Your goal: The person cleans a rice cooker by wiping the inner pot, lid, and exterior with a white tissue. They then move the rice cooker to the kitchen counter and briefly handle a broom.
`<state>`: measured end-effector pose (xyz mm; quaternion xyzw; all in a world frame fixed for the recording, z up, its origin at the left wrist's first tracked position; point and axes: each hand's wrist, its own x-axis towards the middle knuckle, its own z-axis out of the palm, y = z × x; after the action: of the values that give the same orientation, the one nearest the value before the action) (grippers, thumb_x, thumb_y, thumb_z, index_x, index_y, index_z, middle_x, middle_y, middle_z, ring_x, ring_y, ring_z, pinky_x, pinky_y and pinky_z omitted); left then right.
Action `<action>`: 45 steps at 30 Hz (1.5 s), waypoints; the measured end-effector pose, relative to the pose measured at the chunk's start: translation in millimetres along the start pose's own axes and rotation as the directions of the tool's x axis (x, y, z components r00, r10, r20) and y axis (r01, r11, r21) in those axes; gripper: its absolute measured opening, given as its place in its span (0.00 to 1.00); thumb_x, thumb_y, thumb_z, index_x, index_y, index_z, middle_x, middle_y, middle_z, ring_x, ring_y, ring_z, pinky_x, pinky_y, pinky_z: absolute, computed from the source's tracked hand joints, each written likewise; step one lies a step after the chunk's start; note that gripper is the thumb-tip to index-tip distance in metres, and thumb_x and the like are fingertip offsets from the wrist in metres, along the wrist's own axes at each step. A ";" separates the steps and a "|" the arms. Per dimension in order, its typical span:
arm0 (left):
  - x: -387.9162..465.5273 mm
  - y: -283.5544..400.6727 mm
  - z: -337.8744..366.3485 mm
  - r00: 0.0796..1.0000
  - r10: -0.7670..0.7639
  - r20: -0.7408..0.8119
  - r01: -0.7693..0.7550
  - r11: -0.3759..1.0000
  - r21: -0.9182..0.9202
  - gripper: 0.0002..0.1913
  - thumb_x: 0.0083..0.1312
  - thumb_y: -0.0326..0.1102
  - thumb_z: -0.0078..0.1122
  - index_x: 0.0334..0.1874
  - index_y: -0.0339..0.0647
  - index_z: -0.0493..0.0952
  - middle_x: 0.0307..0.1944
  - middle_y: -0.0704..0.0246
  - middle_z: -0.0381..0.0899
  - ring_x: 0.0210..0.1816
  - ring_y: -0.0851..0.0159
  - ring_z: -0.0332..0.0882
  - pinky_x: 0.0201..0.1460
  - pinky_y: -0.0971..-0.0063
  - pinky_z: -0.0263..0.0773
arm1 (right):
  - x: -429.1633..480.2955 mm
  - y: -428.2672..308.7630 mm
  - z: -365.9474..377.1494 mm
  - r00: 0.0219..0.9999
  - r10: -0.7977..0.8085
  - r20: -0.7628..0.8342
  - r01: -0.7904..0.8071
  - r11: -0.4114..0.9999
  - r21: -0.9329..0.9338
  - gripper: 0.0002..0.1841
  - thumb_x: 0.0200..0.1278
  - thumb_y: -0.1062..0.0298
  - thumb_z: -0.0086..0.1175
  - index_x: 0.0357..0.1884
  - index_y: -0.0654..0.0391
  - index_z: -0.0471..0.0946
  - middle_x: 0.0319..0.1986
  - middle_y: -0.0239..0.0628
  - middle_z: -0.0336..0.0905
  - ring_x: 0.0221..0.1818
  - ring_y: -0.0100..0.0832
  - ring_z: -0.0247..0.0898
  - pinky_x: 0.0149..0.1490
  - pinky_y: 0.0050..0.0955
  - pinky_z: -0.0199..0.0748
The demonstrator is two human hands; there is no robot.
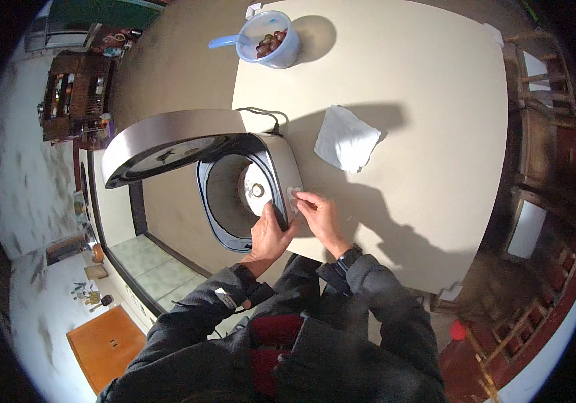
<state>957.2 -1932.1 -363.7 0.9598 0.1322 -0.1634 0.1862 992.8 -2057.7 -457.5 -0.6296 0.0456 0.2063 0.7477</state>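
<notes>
A rice cooker (284, 161) stands at the table's left edge with its lid (177, 136) raised. No inner pot sits inside, so the round heating plate (254, 189) shows at the bottom of the well. My left hand (270, 234) grips the near right part of the cooker's rim, its thumb over the inner edge and the fingers outside. Against the outer wall, my right hand (320, 216) pinches a small white wad (293, 194), which looks like tissue or cloth. The fingers partly cover it.
A folded white cloth (347, 138) lies on the pale table (434, 166). Near the far edge is a blue plastic scoop-like container (290, 50) of grapes (270, 44). A black power cord (274, 121) runs behind the cooker. Wooden chairs (545, 151) stand along the right.
</notes>
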 end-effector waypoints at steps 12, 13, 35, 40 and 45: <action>0.4 -10.2 3.5 0.999 0.035 -0.012 -0.036 0.998 -0.058 0.32 0.57 0.44 0.66 0.55 0.30 0.62 0.37 0.45 0.75 0.37 0.39 0.79 0.38 0.52 0.73 | 154.5 -11.6 16.7 0.992 -0.127 -0.007 0.125 0.987 -0.099 0.12 0.65 0.70 0.59 0.47 0.62 0.84 0.41 0.42 0.87 0.42 0.28 0.83 0.46 0.26 0.77; 0.6 -9.1 2.7 0.999 0.035 -0.016 -0.036 0.998 -0.059 0.32 0.57 0.44 0.66 0.55 0.30 0.62 0.37 0.45 0.75 0.36 0.39 0.79 0.38 0.52 0.73 | 150.3 -15.8 17.6 1.000 -0.030 -0.009 0.029 0.993 -0.116 0.12 0.65 0.70 0.59 0.48 0.63 0.84 0.42 0.42 0.87 0.42 0.27 0.82 0.46 0.25 0.77; 2.8 -4.0 -3.4 0.999 0.032 -0.020 -0.033 0.997 -0.063 0.29 0.56 0.44 0.67 0.51 0.33 0.62 0.34 0.49 0.76 0.32 0.41 0.79 0.34 0.51 0.74 | 50.6 -57.0 14.9 0.962 -0.267 0.054 0.265 0.963 0.044 0.10 0.68 0.72 0.59 0.49 0.61 0.82 0.39 0.38 0.84 0.38 0.26 0.79 0.42 0.25 0.76; 6.6 -3.0 0.7 0.997 0.039 -0.062 -0.041 0.998 -0.039 0.29 0.56 0.43 0.67 0.49 0.33 0.62 0.33 0.49 0.76 0.32 0.40 0.79 0.34 0.51 0.74 | 90.9 -61.8 20.9 0.992 -0.055 0.111 0.052 0.998 0.030 0.13 0.68 0.70 0.60 0.50 0.64 0.81 0.42 0.36 0.85 0.42 0.21 0.78 0.47 0.22 0.76; 9.0 -1.9 0.8 1.000 -0.012 -0.025 0.010 0.999 -0.048 0.29 0.57 0.45 0.67 0.50 0.33 0.61 0.33 0.48 0.76 0.32 0.39 0.79 0.34 0.51 0.74 | 92.0 -61.4 20.0 0.993 -0.026 0.114 0.019 0.998 0.063 0.14 0.68 0.68 0.60 0.51 0.65 0.81 0.42 0.37 0.86 0.43 0.22 0.78 0.49 0.23 0.76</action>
<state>964.6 -1929.0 -368.2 0.9562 0.1437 -0.1493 0.2065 1095.2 -2022.9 -427.0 -0.5936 0.0019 0.2323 0.7705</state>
